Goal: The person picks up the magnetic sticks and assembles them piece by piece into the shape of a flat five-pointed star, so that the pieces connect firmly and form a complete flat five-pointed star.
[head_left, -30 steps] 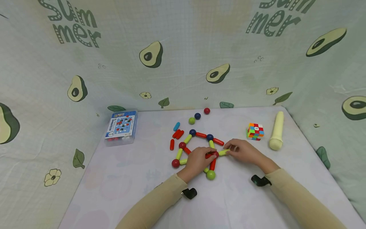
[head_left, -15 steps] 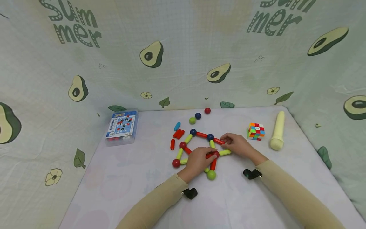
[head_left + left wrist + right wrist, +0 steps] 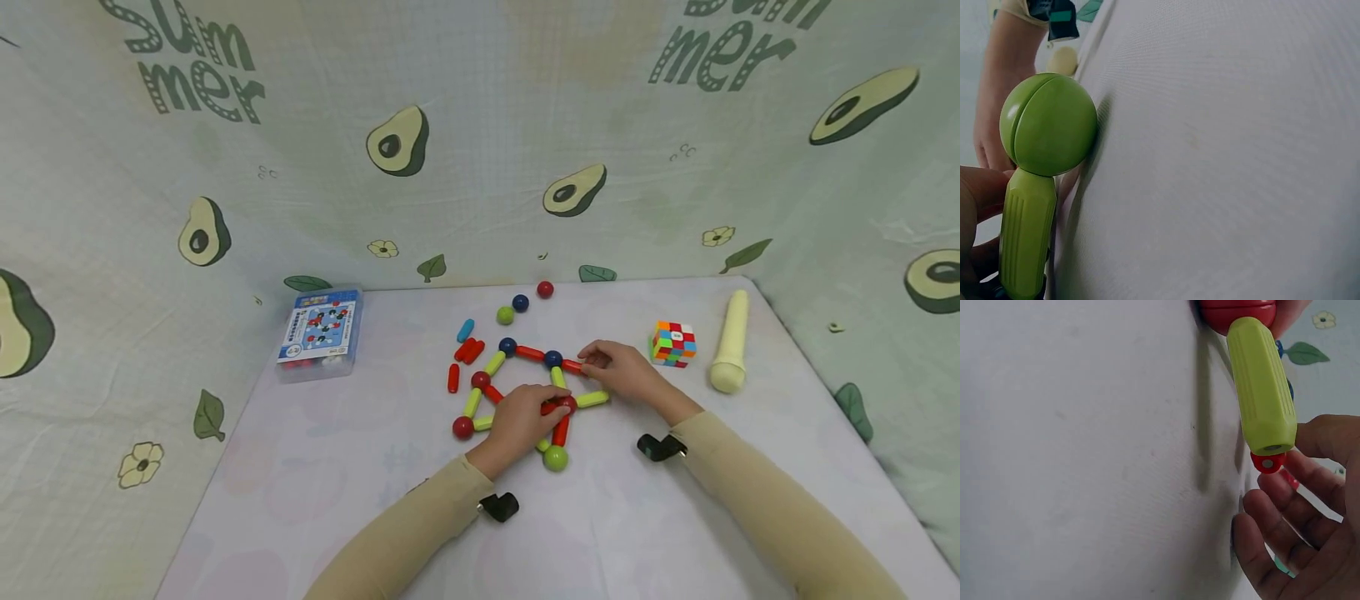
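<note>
A flat frame of magnetic rods and balls lies mid-table. My left hand [image 3: 521, 414] pinches a short red rod [image 3: 550, 408] beside a red ball [image 3: 567, 405]. My right hand [image 3: 622, 372] has thumb and forefinger on the outer end of another red rod [image 3: 572, 367], which meets a dark blue ball [image 3: 552, 359]; its other fingers are loosely bent. A yellow-green rod [image 3: 1262, 387] sticks out from the red ball, close to the right hand. Toward the front, a green ball [image 3: 1047, 125] caps a yellow-green rod [image 3: 1027, 234]. The left palm hides part of the frame.
Loose red rods [image 3: 453, 378] and a blue rod [image 3: 466, 330] lie left of the frame. Behind it are loose green [image 3: 506, 315], blue [image 3: 521, 303] and red [image 3: 545, 289] balls. A plastic box [image 3: 318, 335], a puzzle cube [image 3: 672, 344] and a pale-yellow club-shaped object [image 3: 730, 342] stand farther out.
My right hand has moved from the yellow-green rod up and back to the outer red rod at the blue ball. My left hand has kept its place.
</note>
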A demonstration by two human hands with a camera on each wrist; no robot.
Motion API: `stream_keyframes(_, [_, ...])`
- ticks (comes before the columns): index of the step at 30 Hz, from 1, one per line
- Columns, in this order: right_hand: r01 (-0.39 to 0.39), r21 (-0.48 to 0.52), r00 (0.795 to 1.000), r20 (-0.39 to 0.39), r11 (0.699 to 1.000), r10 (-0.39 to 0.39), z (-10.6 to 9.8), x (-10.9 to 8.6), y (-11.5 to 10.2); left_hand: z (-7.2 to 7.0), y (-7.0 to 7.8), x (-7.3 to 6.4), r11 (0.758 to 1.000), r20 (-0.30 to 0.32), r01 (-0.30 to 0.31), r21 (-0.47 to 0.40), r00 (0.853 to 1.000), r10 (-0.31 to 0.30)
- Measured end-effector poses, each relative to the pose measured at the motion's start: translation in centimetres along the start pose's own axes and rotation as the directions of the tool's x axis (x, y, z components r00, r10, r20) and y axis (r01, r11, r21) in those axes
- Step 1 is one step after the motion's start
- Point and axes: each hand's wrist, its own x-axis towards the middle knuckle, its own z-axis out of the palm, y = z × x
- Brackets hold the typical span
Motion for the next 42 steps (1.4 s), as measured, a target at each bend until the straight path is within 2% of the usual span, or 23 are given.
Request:
stream_keyframes(5, [0.015,-0.02,1.0,0.013,1.0,-0.015,-0.4,1.8,-0.4,0.2,-0.1,0.0,1.0,-0.004,0.003,-0.003,1.0,-0.003])
stream_keyframes(13, [-0.012,-0.067,0.999,0.039,0.998,0.015,-1.8,6.4,-0.8,0.3,0.1,0.0,1.0,0.01,0.024,-0.004,1.0,-0.024])
stream_keyframes(22, [-0.005,-0.148,1.0,0.007,0.989,0.006,-2.6,10.9,-1.5,0.2,0.3,0.2,1.0,0.008,0.019,-0.003,1.0,-0.019])
stream_keyframes(29, [-0.003,-0.165,1.0,0.019,0.986,0.006,-2.2,12.9,-2.0,0.6,-0.1,0.1,1.0,-0.004,-0.006,-0.008,1.0,0.006])
stream_keyframes(33, [0.021,-0.176,1.0,0.007,0.984,-0.02,-1.8,13.9,-2.1,0.6,-0.3,0.2,1.0,-0.019,-0.028,-0.012,0.999,0.028])
stream_keyframes(38, [0.054,-0.219,0.999,0.009,0.974,-0.054,-1.1,14.6,-2.5,0.6,-0.5,0.2,0.999,-0.022,-0.03,-0.019,0.999,0.029])
stream_keyframes(42, [0.036,-0.263,0.999,-0.021,0.964,-0.043,-0.7,14.7,-2.9,0.5,-0.7,0.2,0.999,-0.015,-0.021,-0.03,1.0,0.02])
